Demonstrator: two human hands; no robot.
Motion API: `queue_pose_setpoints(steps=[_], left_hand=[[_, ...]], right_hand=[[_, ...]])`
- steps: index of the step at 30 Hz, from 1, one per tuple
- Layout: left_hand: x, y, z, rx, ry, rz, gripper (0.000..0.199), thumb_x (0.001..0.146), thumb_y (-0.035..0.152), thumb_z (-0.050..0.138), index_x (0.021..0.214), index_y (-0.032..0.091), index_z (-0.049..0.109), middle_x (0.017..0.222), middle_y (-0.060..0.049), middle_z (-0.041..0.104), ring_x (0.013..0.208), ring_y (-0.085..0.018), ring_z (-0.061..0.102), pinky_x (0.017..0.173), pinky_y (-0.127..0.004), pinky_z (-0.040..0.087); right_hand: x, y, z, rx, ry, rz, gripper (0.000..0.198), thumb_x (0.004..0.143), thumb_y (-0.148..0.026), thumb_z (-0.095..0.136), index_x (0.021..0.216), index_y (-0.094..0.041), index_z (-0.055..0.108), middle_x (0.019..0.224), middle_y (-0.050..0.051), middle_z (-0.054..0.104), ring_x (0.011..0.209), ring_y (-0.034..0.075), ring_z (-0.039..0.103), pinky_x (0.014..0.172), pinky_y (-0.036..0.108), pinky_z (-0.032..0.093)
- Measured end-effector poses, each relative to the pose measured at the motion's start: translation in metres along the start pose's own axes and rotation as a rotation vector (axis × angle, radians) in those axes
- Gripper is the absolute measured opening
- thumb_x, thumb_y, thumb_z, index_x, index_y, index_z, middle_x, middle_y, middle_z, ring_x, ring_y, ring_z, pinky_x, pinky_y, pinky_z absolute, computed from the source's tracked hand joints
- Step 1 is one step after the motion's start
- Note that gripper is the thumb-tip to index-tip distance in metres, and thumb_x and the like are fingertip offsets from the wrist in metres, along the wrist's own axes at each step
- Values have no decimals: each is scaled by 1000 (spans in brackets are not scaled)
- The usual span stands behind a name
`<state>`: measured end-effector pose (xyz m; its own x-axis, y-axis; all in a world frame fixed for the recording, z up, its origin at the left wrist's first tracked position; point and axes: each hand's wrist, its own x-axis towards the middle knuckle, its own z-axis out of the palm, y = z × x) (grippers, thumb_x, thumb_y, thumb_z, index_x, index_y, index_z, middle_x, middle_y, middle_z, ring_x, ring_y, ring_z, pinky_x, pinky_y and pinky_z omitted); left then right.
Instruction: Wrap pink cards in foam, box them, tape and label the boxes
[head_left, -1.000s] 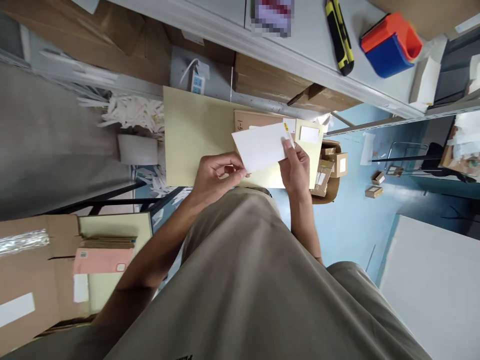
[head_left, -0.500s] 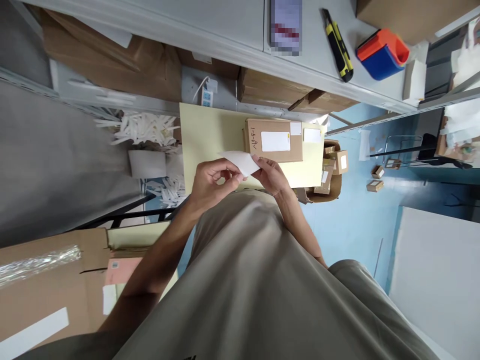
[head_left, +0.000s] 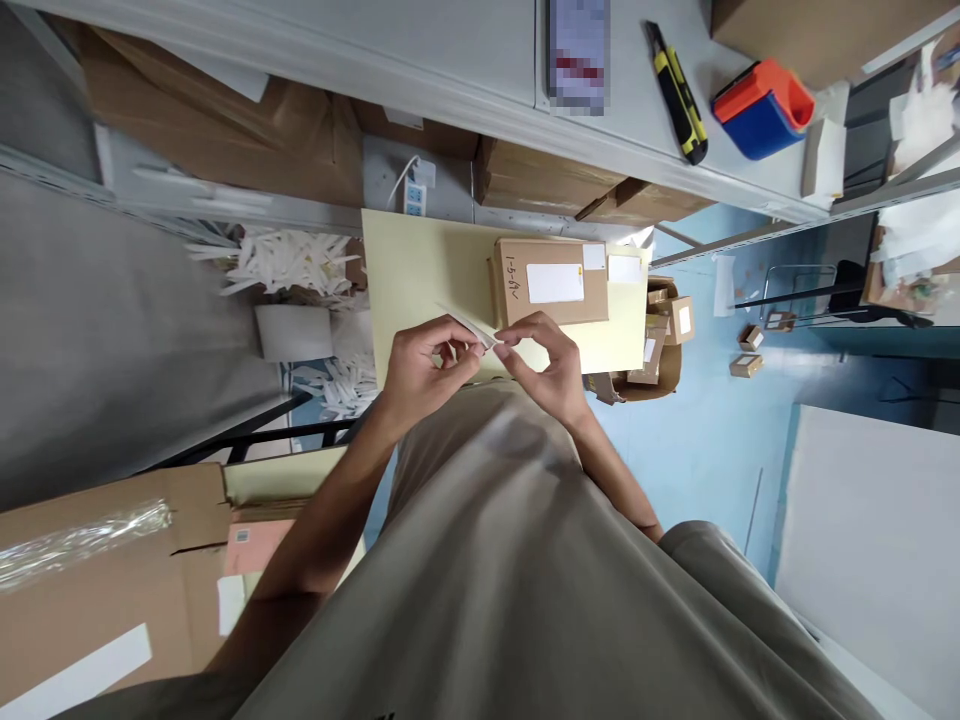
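The work is partway along: a white sheet [head_left: 475,331] is up between the two hands, not yet laid on anything. It shows nearly edge-on, just above the near edge of the pale yellow desk [head_left: 424,265], so its face and any backing cannot be read. The left hand [head_left: 431,365] has thumb and forefinger clamped on it. The right hand [head_left: 544,365] brings its thumb and forefinger to the near corner, tips close together; whether they pinch the paper or only touch it, I cannot tell.

On the desk, beyond the right hand, the cardboard box [head_left: 555,313] lies flat with its upper face closed. Handwriting, a large white label [head_left: 553,283] and a smaller white label [head_left: 593,257] are already on that face. Just beside the box, a white slip [head_left: 624,269] lies on the desk, apart from both hands. The utility knife [head_left: 677,95] rests on the grey shelf [head_left: 450,60], untouched.
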<state>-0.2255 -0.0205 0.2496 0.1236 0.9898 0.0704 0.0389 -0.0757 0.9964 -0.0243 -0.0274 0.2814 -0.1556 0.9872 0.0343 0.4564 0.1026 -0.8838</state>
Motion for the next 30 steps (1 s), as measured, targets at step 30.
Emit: queue_pose_setpoints(steps=[30], left_hand=[[23,-159,-137,904,285,-745,14,90,30,64,81,21,66,82,-7,76,101,-31,76,94,-38,57]], right_hand=[[6,6,8,163,413,131,29,110,-51,69,95,-27,70,92,2,72,91,21,70,90,40,57]])
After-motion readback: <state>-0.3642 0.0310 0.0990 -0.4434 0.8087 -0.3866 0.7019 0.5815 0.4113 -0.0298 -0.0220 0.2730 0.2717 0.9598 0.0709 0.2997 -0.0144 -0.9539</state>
